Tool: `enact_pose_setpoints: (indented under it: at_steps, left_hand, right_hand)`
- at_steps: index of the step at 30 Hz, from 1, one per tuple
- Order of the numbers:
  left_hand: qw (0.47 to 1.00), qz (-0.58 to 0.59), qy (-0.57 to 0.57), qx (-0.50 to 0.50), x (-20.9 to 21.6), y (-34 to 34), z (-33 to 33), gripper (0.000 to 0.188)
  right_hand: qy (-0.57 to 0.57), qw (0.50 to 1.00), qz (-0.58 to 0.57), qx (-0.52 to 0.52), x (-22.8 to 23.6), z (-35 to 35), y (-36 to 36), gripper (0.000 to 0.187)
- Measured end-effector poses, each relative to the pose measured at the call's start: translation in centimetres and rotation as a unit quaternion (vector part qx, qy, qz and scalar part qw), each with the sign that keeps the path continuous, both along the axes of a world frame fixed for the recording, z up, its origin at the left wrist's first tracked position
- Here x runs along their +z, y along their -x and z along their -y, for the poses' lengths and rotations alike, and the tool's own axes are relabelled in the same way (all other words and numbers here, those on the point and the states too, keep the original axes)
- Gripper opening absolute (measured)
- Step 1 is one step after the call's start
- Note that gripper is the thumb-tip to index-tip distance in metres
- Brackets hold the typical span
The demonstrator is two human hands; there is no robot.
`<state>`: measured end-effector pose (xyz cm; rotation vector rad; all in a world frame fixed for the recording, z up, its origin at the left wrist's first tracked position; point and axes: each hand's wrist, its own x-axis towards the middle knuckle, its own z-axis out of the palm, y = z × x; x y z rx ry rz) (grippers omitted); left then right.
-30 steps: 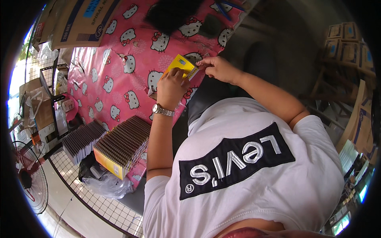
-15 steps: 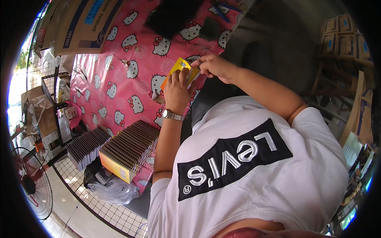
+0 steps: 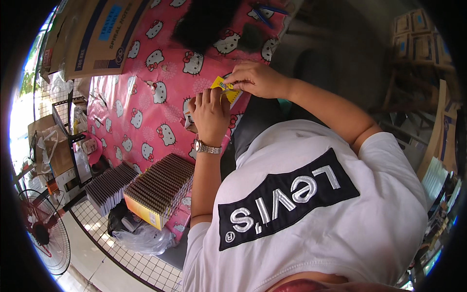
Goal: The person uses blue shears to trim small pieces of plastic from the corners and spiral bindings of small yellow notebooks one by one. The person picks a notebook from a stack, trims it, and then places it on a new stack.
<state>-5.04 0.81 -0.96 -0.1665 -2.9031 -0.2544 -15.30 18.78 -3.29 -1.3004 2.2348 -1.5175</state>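
Observation:
A small yellow notebook (image 3: 235, 97) with a row of dark holes or coil along one edge lies at the right edge of the pink table. My left hand (image 3: 211, 114), a metal watch (image 3: 207, 147) at its wrist, covers the notebook's left part with bent fingers pressed on it. From the right, my right hand (image 3: 257, 80) reaches over the notebook's far end, its thumb and fingertips pinched together on it. The fingers partly hide the cover.
Stacked spiral notebooks (image 3: 160, 187) and a row of dark-bound ones (image 3: 112, 187) stand at the near left, beside a clear plastic bag (image 3: 146, 240). A cardboard box (image 3: 102, 39), a black pile (image 3: 204, 24) and blue-handled pliers (image 3: 265, 14) lie at the far side. A fan (image 3: 44, 233) stands left.
My right hand has moved left, from the notebook's edge onto its far end. My left hand has shifted slightly left and nearer. The view has tilted a little.

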Motion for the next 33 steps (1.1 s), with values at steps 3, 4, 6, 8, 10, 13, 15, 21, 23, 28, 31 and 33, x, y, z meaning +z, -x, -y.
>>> enact_pose_setpoints:
  at_steps: [3,4,6,8,10,13,15,21,23,28,31,33]
  left_hand:
    - [0.999,0.003,-0.024,-0.028,0.2,0.4,0.3,0.017]
    - [0.999,0.001,-0.028,-0.032,0.1,0.3,0.5,0.017]
    - [0.999,-0.001,-0.036,-0.039,-0.2,0.4,1.1,0.017]
    - [0.998,0.003,-0.032,-0.047,-0.1,0.5,1.0,0.016]
    - [0.998,0.008,-0.028,-0.051,0.0,0.8,0.9,0.016]
    - [0.998,0.006,-0.023,-0.056,0.1,1.0,0.8,0.017]
    - [0.998,0.0,-0.025,-0.061,-0.1,0.9,0.7,0.019]
    - [0.996,-0.008,-0.043,-0.075,-0.2,0.4,0.0,0.024]
    - [0.996,0.01,-0.038,-0.077,0.1,0.3,-0.2,0.023]
    - [0.995,0.02,-0.045,-0.091,0.5,0.2,0.0,0.022]
    - [0.994,0.021,-0.043,-0.101,-0.2,0.5,0.4,0.022]
    - [0.995,0.02,-0.033,-0.087,-0.4,0.5,0.6,0.021]
  right_hand:
    - [0.016,0.999,-0.019,-0.028,0.0,0.2,-0.1,0.019]
    - [0.018,0.998,-0.033,-0.044,-0.1,0.2,-0.2,0.019]
    - [0.033,0.998,-0.008,-0.046,-0.1,0.3,-0.8,0.021]
    - [0.052,0.997,-0.008,-0.049,-0.2,0.2,-1.4,0.024]
    - [0.075,0.995,-0.035,-0.054,-0.6,0.0,-1.9,0.026]
    - [0.073,0.997,-0.008,-0.034,-0.8,-0.3,-1.5,0.024]
    - [0.05,0.998,0.036,-0.023,-1.3,-0.2,-1.5,0.025]
    - [-0.119,0.986,0.116,0.004,3.2,-0.9,-1.1,0.031]
    - [-0.143,0.986,0.084,0.013,3.2,-0.9,-1.3,0.03]
    - [-0.13,0.967,0.216,0.029,4.1,-0.2,1.0,0.028]
    - [-0.216,0.963,-0.085,-0.138,-2.9,-1.1,7.8,0.036]
    - [-0.239,0.941,-0.193,-0.143,-4.1,-2.1,9.3,0.036]
